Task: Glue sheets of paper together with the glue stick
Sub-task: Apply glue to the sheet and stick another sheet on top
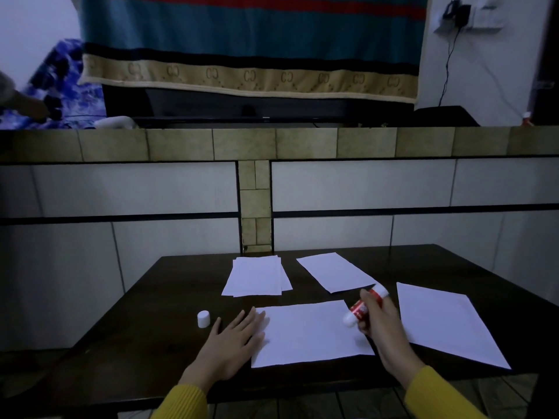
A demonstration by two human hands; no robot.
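left hand (234, 343): flat, fingers straight and spread, palm down on the dark worktop (151, 322); fingertips overlap the left edge of the near sheet (308, 331), holds nothing
right hand (382, 323): fingers curled round the glue stick (364, 306), raised at the near sheet's right edge
glue stick: red-and-white, uncapped, tilted; lower white end points down-left over the near sheet's upper right corner, can't tell if it touches the paper
cap (203, 319): white, standing upright on the worktop, just left of the left hand, apart from it
near sheet: white, lies flat at the front centre of the worktop, between the two hands
right sheet (447, 322): single white sheet, flat, angled, just right of the right hand
far-right sheet (335, 272): single, angled, behind the glue stick
paper stack (257, 276): several white sheets, loosely fanned, at the far centre
sleeves: yellow, both wrists (432, 388)
background: tiled wall behind the worktop, teal blanket with red stripe (251, 31) hanging above
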